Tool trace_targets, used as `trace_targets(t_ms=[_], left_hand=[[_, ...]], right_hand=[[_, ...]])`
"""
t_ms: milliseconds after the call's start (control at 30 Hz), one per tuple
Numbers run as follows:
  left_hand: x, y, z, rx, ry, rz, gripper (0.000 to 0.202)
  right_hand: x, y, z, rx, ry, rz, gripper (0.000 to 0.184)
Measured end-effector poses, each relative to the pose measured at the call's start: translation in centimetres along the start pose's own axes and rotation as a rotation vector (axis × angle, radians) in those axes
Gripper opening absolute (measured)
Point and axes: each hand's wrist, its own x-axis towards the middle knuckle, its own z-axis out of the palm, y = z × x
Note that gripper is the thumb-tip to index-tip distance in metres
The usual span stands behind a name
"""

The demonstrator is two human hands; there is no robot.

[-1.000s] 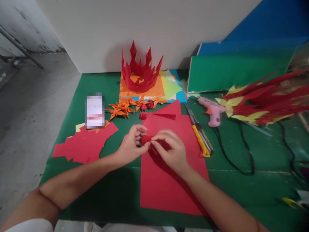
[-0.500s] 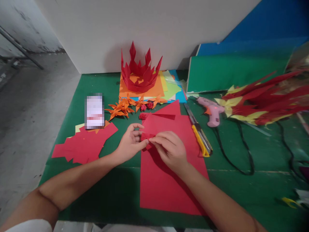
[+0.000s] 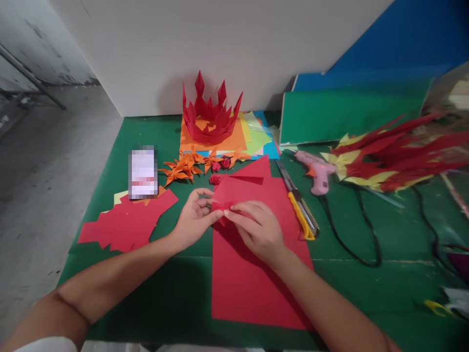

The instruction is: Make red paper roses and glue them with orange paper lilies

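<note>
A small folded piece of red paper [image 3: 222, 207] is pinched between both my hands, just above a large red sheet [image 3: 252, 274] on the green table [image 3: 366, 274]. My left hand [image 3: 196, 217] grips its left side with curled fingers. My right hand [image 3: 254, 227] pinches its right side with thumb and forefinger. Most of the little piece is hidden by my fingers.
Behind my hands lie small red paper roses [image 3: 217, 179], orange folded flowers [image 3: 183, 168] and a red paper crown [image 3: 209, 113] on coloured sheets. Red offcuts [image 3: 126, 225] and a phone [image 3: 143, 172] sit left. A yellow cutter [image 3: 301, 215], pink glue gun [image 3: 315, 172] and red-yellow paper plume [image 3: 395, 156] lie right.
My hands have shifted slightly toward the far side while working the small red piece; the fold now looks flatter. The view has tilted a little.
</note>
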Motion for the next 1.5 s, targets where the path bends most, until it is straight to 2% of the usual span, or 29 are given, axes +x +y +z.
trace_targets(t_ms=[33, 100, 200, 267, 333, 467, 667, 933, 1067, 1300, 1433, 1500], left_hand=[[0.0, 0.0, 0.0, 0.011, 0.018, 0.014, 0.053], [0.0, -0.1, 0.1, 0.047, 0.064, 0.063, 0.05], [-0.2, -0.3, 0.2, 0.12, 0.129, 0.161, 0.043], [-0.5, -0.4, 0.3, 0.171, 0.137, 0.194, 0.039], [-0.7, -0.5, 0.3, 0.22, 0.117, 0.204, 0.036], [-1.0, -0.7, 0.3, 0.287, 0.089, 0.218, 0.035], [-1.0, -0.5, 0.3, 0.355, 0.122, 0.245, 0.035], [-1.2, -0.1, 0.6, 0.228, 0.097, 0.192, 0.041], [-1.3, -0.3, 0.7, 0.271, 0.104, 0.25, 0.04], [-1.6, -0.7, 0.3, 0.457, -0.035, 0.474, 0.033], [-1.6, -0.6, 0.2, 0.471, -0.138, 0.49, 0.035], [-1.6, -0.4, 0.2, 0.434, -0.152, 0.465, 0.037]], right_hand=[[0.0, 0.0, 0.0, 0.023, 0.003, 0.01, 0.027], [-0.1, 0.0, 0.2, 0.119, 0.05, 0.118, 0.022], [-0.3, -0.1, 0.7, 0.306, 0.195, 0.427, 0.018], [-0.3, -0.1, 0.9, 0.408, 0.159, 0.562, 0.025], [-0.2, -0.3, 1.1, 0.466, 0.089, 0.612, 0.025], [0.2, -0.6, 1.0, 0.461, 0.047, 0.579, 0.011], [0.4, -0.7, 0.8, 0.435, 0.056, 0.544, 0.009], [0.6, -1.0, 0.6, 0.52, 0.072, 0.519, 0.008], [0.7, -1.3, 0.6, 0.472, 0.081, 0.49, 0.007], [0.7, -1.6, 0.3, 0.433, 0.034, 0.404, 0.007], [0.8, -1.7, 0.1, 0.456, -0.006, 0.358, 0.011], [0.8, -1.6, 0.1, 0.457, -0.008, 0.342, 0.01]])
